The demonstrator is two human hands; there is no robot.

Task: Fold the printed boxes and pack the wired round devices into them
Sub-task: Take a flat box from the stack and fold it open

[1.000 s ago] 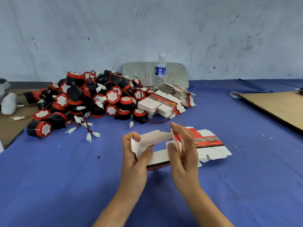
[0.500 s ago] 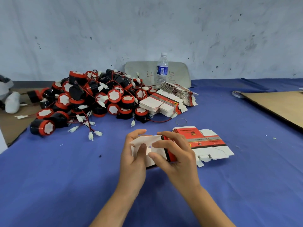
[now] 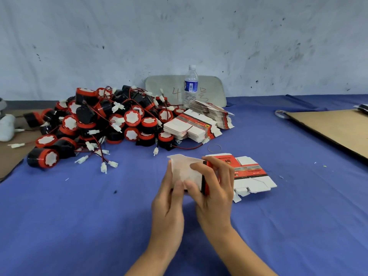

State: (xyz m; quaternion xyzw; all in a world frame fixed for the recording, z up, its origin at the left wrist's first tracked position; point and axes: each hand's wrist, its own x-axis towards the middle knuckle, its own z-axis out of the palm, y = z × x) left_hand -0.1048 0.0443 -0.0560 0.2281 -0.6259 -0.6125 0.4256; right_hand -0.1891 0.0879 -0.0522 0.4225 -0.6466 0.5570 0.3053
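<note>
The left hand [image 3: 169, 198] pinches the half-folded box [image 3: 185, 170] by its white flap, thumb in front. The right hand [image 3: 215, 188] curls round its red side. The devices [image 3: 111, 124] are heaped at ten o'clock of it, and a flat box [image 3: 253, 174] lies just at three o'clock.

A small packing workshop: a blue-clothed table [image 3: 79, 226] against a scuffed grey wall [image 3: 179, 36], a heap of wired round devices [image 3: 131, 117], stacks of flat printed boxes [image 3: 191, 126], a cardboard sheet [image 3: 334, 126].

L hand [image 3: 168, 198] & R hand [image 3: 217, 189] side by side, forearms fwd, fingers curled, both gripping box [image 3: 185, 168].
</note>
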